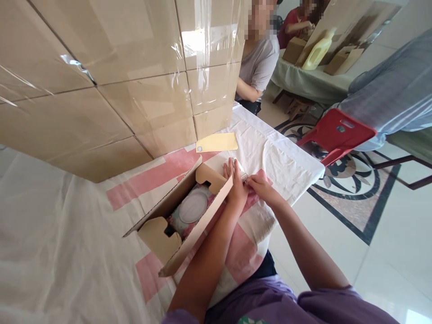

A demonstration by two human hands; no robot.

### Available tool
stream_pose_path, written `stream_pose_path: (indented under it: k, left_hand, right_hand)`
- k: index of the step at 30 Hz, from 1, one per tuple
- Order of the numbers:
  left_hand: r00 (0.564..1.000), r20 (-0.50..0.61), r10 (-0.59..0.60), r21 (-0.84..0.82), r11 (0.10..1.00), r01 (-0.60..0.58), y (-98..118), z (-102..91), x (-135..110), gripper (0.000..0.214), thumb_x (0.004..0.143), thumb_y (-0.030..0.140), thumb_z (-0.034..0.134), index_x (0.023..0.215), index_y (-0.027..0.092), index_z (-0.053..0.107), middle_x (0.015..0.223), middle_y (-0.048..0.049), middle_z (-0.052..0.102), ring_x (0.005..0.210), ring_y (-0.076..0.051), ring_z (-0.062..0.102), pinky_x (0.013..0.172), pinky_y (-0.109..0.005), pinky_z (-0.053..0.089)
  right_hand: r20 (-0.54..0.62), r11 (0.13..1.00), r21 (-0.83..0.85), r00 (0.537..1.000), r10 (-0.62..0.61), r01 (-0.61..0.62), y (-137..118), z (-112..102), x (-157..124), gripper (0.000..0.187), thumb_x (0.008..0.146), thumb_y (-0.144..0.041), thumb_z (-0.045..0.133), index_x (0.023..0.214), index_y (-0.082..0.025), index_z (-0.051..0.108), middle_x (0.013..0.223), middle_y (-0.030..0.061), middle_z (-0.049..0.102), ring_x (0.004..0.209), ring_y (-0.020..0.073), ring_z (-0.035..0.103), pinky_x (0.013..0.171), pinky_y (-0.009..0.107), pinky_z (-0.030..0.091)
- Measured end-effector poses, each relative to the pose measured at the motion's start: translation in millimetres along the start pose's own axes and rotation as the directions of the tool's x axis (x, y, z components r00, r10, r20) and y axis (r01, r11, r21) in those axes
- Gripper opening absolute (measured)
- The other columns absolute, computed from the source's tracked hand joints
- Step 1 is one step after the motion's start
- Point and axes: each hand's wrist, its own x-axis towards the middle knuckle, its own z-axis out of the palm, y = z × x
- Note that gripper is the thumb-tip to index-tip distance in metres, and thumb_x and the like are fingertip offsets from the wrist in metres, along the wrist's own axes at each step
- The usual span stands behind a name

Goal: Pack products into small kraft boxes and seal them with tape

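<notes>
My left hand (238,183) is bent over a small whitish, partly shiny object (243,176) at the table's right part, its fingers gripping it from the near side. Pinched at the right end of that object is my right hand (262,185), thumb and finger together. The object's kind is hard to make out, since the fingers cover most of it. Left of my hands lies an open cardboard box (158,231), its flaps raised. Inside it sits a floral-patterned item (180,225) with a pale oval (193,205) on top.
Taped cardboard cartons (141,99) are stacked tall at the table's back left. In front of them lies a yellow paper slip (218,142). A white and pink cloth (266,157) covers the table. Beyond are a seated person (261,63), a red chair (344,130) and a yellow jug (319,51).
</notes>
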Motion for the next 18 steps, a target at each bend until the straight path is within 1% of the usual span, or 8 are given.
stream_pose_path:
  k: [3,5,8,10,13,15,16,18]
  left_hand:
    - [1.0,-0.002,-0.01,0.057,0.998,0.01,0.2,-1.4,0.2,0.081,0.091,0.015,0.056,0.164,0.019,0.021,0.174,-0.0111,0.019,0.162,-0.034,0.014,0.129,-0.056,0.029]
    - [1.0,0.001,-0.003,0.067,0.998,0.003,0.4,-3.4,0.2,0.082,0.091,0.012,0.055,0.164,0.018,0.02,0.174,-0.011,0.019,0.162,-0.034,0.014,0.129,-0.055,0.029]
    - [1.0,0.013,0.007,0.041,0.999,-0.008,0.5,-5.3,-0.9,0.087,0.089,0.011,0.058,0.165,0.019,0.017,0.174,-0.0123,0.018,0.161,-0.034,0.014,0.129,-0.056,0.031]
    - [1.0,0.003,-0.002,0.007,1.0,0.002,1.5,-5.4,-2.8,0.089,0.088,0.009,0.058,0.165,0.02,0.015,0.174,-0.0147,0.018,0.161,-0.034,0.015,0.128,-0.055,0.033]
    - [0.997,-0.064,0.042,-0.082,0.996,-0.047,11.2,-11.8,-6.4,0.082,0.091,0.009,0.055,0.164,0.019,0.017,0.171,-0.0198,0.022,0.161,-0.032,0.018,0.127,-0.054,0.034]
    - [0.985,-0.125,0.118,-0.161,0.977,-0.137,27.6,-29.9,-9.5,0.07,0.096,0.013,0.049,0.161,0.016,0.023,0.168,-0.0217,0.03,0.159,-0.029,0.025,0.127,-0.052,0.036]
    - [0.977,-0.142,0.157,-0.208,0.961,-0.184,38.8,-44.9,-11.9,0.063,0.098,0.015,0.046,0.159,0.015,0.028,0.164,-0.0211,0.037,0.157,-0.027,0.033,0.125,-0.05,0.039]
    - [0.966,-0.132,0.222,-0.317,0.914,-0.254,64.0,-85.2,-20.1,0.048,0.103,0.022,0.045,0.15,0.018,0.042,0.151,-0.0168,0.056,0.144,-0.024,0.052,0.116,-0.042,0.051]
  right_hand:
    - [-0.049,0.997,-0.037,0.997,-0.065,0.063,5.7,3.4,-1.3,0.032,0.075,-0.05,0.062,0.061,-0.023,0.049,0.072,-0.0006,0.05,0.077,0.0185,0.046,0.076,0.034,0.04]
    - [-0.07,0.992,-0.046,0.991,-0.117,0.114,6.8,3.8,-5.2,0.032,0.075,-0.051,0.061,0.062,-0.024,0.048,0.076,0.0001,0.051,0.082,0.0199,0.046,0.082,0.036,0.041]
    - [-0.076,0.985,-0.031,0.982,-0.173,0.171,6.6,4.3,-14.7,0.034,0.079,-0.055,0.058,0.066,-0.025,0.051,0.08,0.0009,0.053,0.086,0.0212,0.049,0.087,0.037,0.042]
    - [-0.091,0.98,-0.011,0.976,-0.197,0.196,6.7,6.3,-22.5,0.034,0.083,-0.057,0.056,0.072,-0.025,0.054,0.084,0.0016,0.055,0.089,0.022,0.052,0.089,0.037,0.044]
    - [-0.225,0.977,0.051,0.956,-0.189,0.206,7.6,10.6,-33.8,0.033,0.092,-0.058,0.051,0.082,-0.026,0.054,0.089,0.0022,0.057,0.09,0.0224,0.054,0.088,0.037,0.046]
    - [-0.312,0.974,0.093,0.935,-0.17,0.208,7.7,12.3,-39.6,0.033,0.095,-0.057,0.048,0.083,-0.027,0.052,0.088,0.0024,0.057,0.087,0.0226,0.054,0.083,0.037,0.046]
    - [-0.331,0.971,0.107,0.928,-0.168,0.214,7.4,12.6,-41.6,0.033,0.096,-0.057,0.048,0.082,-0.027,0.051,0.087,0.0024,0.057,0.084,0.0228,0.054,0.081,0.037,0.046]
    - [-0.337,0.966,0.131,0.926,-0.17,0.225,6.6,12.4,-44.0,0.033,0.096,-0.056,0.048,0.082,-0.027,0.05,0.085,0.0025,0.057,0.084,0.0235,0.053,0.08,0.038,0.046]
